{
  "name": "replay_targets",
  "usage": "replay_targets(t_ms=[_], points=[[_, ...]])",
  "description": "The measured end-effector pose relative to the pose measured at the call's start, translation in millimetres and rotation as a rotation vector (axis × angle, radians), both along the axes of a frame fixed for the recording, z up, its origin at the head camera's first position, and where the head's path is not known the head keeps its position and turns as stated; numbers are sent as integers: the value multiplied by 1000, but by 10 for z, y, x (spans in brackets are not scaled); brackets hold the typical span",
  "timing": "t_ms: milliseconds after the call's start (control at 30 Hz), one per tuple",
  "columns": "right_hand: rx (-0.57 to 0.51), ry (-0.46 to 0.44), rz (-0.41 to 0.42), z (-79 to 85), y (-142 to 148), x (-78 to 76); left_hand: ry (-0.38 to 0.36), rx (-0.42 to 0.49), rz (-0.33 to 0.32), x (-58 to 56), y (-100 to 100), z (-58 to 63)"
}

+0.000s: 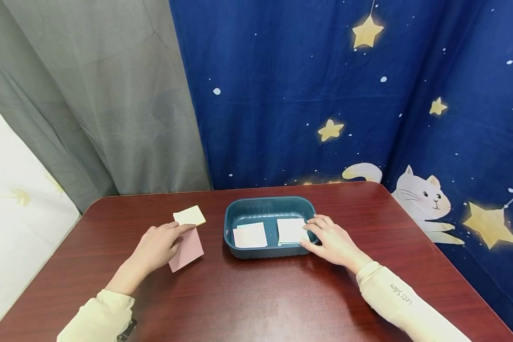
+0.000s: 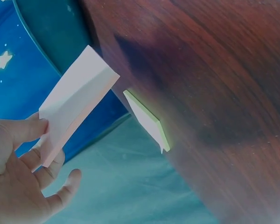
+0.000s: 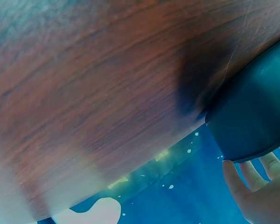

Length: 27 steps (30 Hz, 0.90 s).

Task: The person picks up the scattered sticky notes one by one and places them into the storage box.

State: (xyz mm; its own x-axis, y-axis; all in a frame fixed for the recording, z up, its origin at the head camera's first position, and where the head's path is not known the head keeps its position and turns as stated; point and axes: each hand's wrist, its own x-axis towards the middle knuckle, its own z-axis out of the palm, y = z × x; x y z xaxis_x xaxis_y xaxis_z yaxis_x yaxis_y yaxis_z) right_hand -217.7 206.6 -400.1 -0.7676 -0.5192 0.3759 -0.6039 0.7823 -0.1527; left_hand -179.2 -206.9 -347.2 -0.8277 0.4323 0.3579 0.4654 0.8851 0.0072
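Note:
In my left hand [image 1: 160,247] a pink pad of sticky notes [image 2: 77,105] is pinched between thumb and fingers, tilted above the table in the left wrist view. Just beyond it on the table lies a pale yellow sticky-note pad [image 1: 190,215]. My right hand [image 1: 333,240] reaches over the right rim of a dark teal plastic bin [image 1: 269,253], fingers spread. Its fingertips are right at the edge of a white stack of sticky notes [image 1: 291,231] inside; in the right wrist view the rim hides them. Another pale stack [image 1: 250,236] lies in the bin's left half.
The dark red wooden table [image 1: 256,299] has rounded far corners. Behind it hang a grey curtain [image 1: 111,95] and a blue star-patterned curtain [image 1: 282,95]. A white patterned cloth [image 1: 17,213] hangs at the left.

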Motion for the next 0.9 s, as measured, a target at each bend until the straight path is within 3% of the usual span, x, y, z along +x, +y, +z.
replay_targets(t_ms=[500, 900], points=[[-5, 1, 7, 4, 2, 0, 53, -9, -31, -22, 92, 112], [-6, 6, 6, -6, 3, -6, 43, 18, -42, -60, 178, 209]])
